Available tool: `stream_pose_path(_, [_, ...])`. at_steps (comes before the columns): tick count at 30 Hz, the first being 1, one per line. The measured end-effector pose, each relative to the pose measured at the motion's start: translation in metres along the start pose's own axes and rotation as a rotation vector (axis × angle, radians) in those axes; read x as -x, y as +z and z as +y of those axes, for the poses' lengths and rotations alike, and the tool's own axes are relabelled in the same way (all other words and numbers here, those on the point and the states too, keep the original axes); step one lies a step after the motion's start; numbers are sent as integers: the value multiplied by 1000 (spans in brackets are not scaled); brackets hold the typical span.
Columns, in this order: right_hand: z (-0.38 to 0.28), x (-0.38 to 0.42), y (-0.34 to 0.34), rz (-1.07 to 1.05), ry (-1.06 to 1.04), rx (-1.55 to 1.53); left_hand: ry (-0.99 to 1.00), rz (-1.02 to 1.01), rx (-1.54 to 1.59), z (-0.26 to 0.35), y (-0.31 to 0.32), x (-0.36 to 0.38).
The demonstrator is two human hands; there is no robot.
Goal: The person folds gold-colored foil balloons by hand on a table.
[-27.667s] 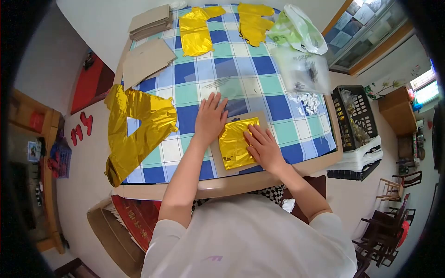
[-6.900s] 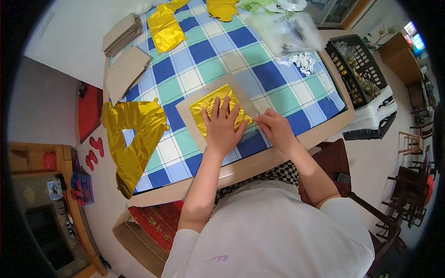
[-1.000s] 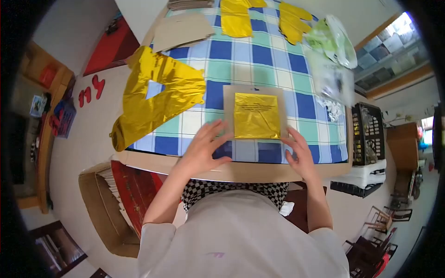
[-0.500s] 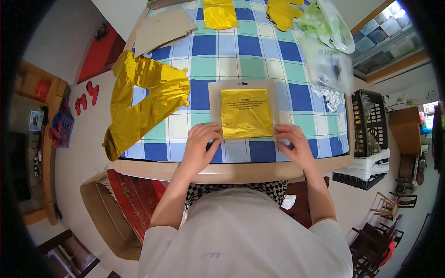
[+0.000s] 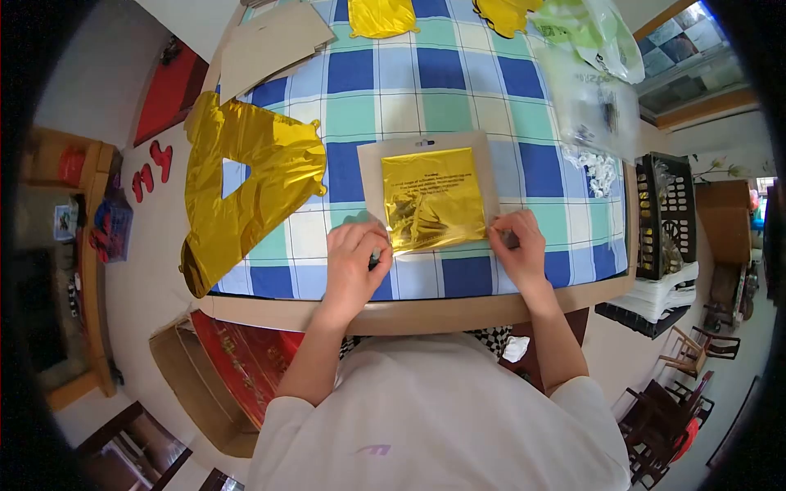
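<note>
A clear packet with folded gold foil [image 5: 434, 196] and a grey-brown card backing lies in front of me on the checked cloth, its hang hole at the far edge. My left hand [image 5: 359, 258] pinches the packet's near left corner. On its right edge, my right hand [image 5: 517, 241] is closed in a pinch. Dark printed text shows on the front of the foil. A large unfolded gold foil balloon [image 5: 254, 168] with a triangular hole lies flat at the left.
Cardboard sheets [image 5: 274, 45] lie at the far left, with more gold foil [image 5: 382, 16] beyond. Plastic bags [image 5: 594, 98] and crumpled white scraps [image 5: 596, 173] are at the right. A black crate [image 5: 665, 213] stands beside the table [image 5: 426, 315].
Both hands have closed from looser poses onto the packet's edges. The packet is now slightly tilted, its foil more creased. The view has shifted a little.
</note>
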State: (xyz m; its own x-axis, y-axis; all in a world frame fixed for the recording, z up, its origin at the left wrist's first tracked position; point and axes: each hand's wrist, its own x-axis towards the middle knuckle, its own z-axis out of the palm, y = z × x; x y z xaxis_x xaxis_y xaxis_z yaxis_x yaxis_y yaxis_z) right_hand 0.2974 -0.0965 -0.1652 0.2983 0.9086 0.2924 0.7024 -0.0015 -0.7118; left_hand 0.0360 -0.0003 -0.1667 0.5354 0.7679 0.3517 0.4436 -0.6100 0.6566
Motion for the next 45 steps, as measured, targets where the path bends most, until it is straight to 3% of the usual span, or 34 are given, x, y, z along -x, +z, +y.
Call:
stream_pose_path(5, [8,3,4,-1,16,78,1,-17,-15,-1,2,0])
stream_pose_path(11, [3,-3,4,113,-124,253,-15,45,-30,-2,4,0])
stream_pose_path(14, [6,-3,7,176,-123,257,-14,52,-38,-3,4,1])
stream_pose_path(17, [6,-2,4,124,21,217,-17,44,-43,-3,4,2])
stream_pose_path(23, [23,-9,3,225,-28,317,1,118,-160,-6,5,9])
stream_pose_path(26, [27,-13,6,227,58,278,6,155,-190,-5,6,11])
stream_pose_path(32, [13,-23,8,-30,393,-65,5,194,-176,-11,3,12])
stream_pose_path(36, [5,-9,5,108,251,-276,-53,256,-266,-21,-29,12])
stream_pose_path(38, [-1,2,6,202,93,-404,33,462,-291,4,-57,2])
stream_pose_path(40, [-14,11,3,219,30,-327,254,598,-352,47,-95,-18])
stream_pose_path(42, [-21,21,6,174,36,-325,411,465,-280,89,-122,-35])
stream_pose_path(45, [-19,30,20,49,133,-376,412,-15,-253,105,-119,-49])
